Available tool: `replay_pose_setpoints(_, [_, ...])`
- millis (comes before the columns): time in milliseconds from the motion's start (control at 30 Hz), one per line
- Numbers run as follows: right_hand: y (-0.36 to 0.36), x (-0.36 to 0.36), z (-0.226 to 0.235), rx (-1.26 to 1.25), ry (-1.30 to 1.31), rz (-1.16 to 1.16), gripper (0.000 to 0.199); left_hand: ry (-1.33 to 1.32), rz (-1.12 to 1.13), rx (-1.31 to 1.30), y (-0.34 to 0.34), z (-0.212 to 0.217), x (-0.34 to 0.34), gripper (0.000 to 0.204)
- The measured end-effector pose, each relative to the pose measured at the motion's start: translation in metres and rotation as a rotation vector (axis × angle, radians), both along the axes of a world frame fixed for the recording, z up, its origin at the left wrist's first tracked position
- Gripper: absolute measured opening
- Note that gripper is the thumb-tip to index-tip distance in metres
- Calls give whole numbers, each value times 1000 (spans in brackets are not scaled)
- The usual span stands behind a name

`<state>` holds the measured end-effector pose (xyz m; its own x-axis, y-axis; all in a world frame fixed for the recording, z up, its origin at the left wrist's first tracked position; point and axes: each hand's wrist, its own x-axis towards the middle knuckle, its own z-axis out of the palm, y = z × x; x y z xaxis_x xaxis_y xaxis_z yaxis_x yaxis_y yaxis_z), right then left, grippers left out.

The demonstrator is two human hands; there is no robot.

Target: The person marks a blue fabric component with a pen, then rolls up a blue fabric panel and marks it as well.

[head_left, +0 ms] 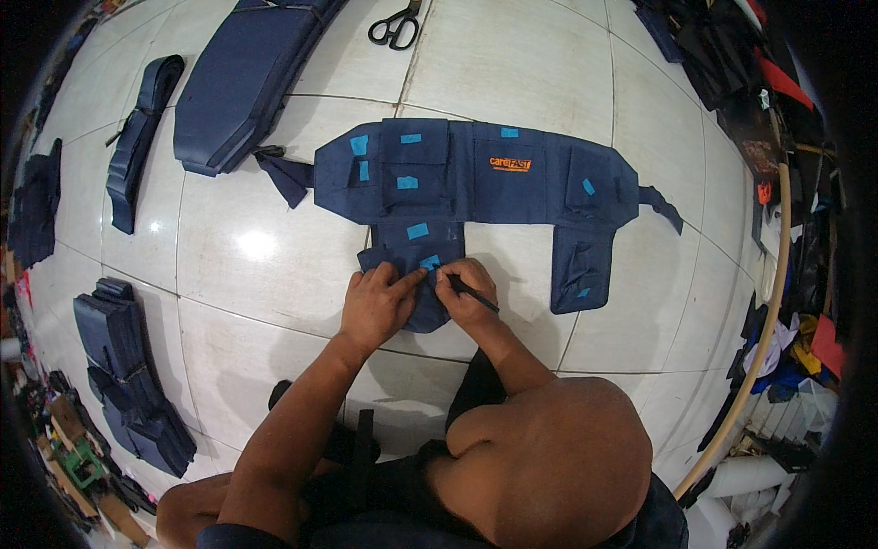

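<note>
A navy fabric tool belt (512,197) with several pockets lies spread on the floor, small blue tape pieces (407,183) stuck on it and an orange print on its middle. My left hand (377,304) rests on its lower left flap (430,316), index finger stretched to the lowest blue tape piece on that flap and pressing beside it. Holding a thin black pen (477,295), my right hand (466,291) has its fingertips at that same tape piece. The pen's tip is hidden by my fingers.
Black-handled scissors (395,30) lie at the far edge. To the left are a stack of navy fabric panels (242,82), a folded strap bundle (142,146) and a tied navy bundle (133,375). Cloth piles and a curved wooden rim (780,274) line the right side.
</note>
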<state>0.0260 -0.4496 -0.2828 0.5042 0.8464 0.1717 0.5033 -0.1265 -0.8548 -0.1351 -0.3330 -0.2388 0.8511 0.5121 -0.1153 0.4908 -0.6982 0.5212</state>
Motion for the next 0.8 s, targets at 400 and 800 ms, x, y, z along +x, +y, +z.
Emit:
replay_pose_setpoints(400, [-2, 1, 3, -17, 45, 16, 15, 20, -1, -3, 1, 2, 0, 41])
replay_pose_setpoints(800, [-13, 7, 19, 38, 163, -174, 11, -156, 19, 64, 16, -6, 3, 37])
